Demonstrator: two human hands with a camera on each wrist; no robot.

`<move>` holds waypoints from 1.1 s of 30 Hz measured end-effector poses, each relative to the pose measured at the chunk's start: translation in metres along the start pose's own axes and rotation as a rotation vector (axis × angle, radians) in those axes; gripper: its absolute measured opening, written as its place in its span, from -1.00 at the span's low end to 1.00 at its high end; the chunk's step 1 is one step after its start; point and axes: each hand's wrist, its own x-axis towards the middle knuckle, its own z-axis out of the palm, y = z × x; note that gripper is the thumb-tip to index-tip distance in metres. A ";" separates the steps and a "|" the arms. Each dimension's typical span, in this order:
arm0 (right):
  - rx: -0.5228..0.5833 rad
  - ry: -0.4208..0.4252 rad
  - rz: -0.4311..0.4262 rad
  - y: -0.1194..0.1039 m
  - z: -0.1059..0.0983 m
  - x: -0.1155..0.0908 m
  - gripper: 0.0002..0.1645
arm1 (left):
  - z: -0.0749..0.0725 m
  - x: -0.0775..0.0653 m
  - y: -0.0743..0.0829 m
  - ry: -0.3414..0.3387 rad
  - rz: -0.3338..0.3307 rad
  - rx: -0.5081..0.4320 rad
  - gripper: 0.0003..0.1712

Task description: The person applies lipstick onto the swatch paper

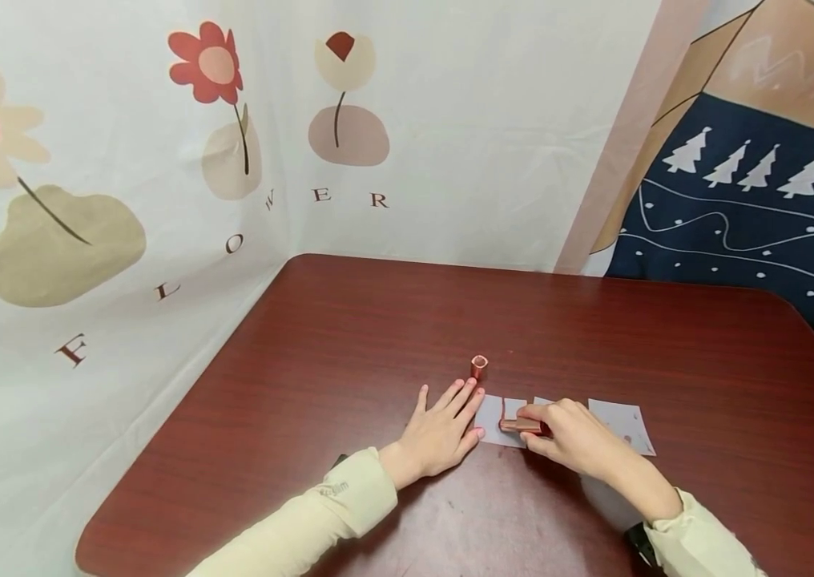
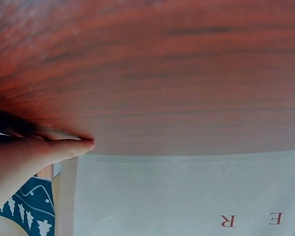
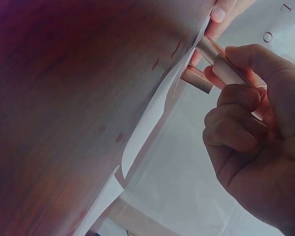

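My right hand (image 1: 574, 434) pinches a copper-coloured lipstick (image 1: 520, 425) between thumb and fingers, with its tip against a white paper piece (image 1: 491, 411). A reddish line runs on the paper by the tip. Seen from the right wrist, the lipstick (image 3: 228, 71) slants down to the sheet. My left hand (image 1: 439, 431) lies flat with fingers spread, fingertips at the paper's left edge. Just beyond these fingertips stands the lipstick cap (image 1: 479, 367), its hollow end up. The left wrist view catches only one finger (image 2: 69, 149) along the tabletop.
To the right lies another paper piece (image 1: 619, 423) with small reddish marks; one more (image 1: 541, 400) is partly hidden behind my right hand. All rest on the dark red wooden table (image 1: 392, 320). Printed curtains (image 1: 465, 160) hang behind and left of it.
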 end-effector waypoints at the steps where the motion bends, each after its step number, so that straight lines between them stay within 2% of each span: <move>1: 0.001 -0.002 0.001 0.000 0.000 0.000 -0.73 | 0.000 0.000 0.000 0.000 0.001 0.002 -0.34; 15: 0.015 -0.031 0.019 -0.002 0.000 -0.001 -0.72 | 0.000 0.000 0.000 0.007 0.000 0.010 -0.35; 27: 0.013 0.005 -0.009 -0.003 0.001 -0.003 -0.79 | 0.000 -0.001 0.001 0.011 -0.004 0.000 -0.35; 33: 0.019 -0.003 -0.005 -0.003 0.001 -0.003 -0.78 | 0.001 0.000 0.001 0.013 -0.007 0.003 -0.35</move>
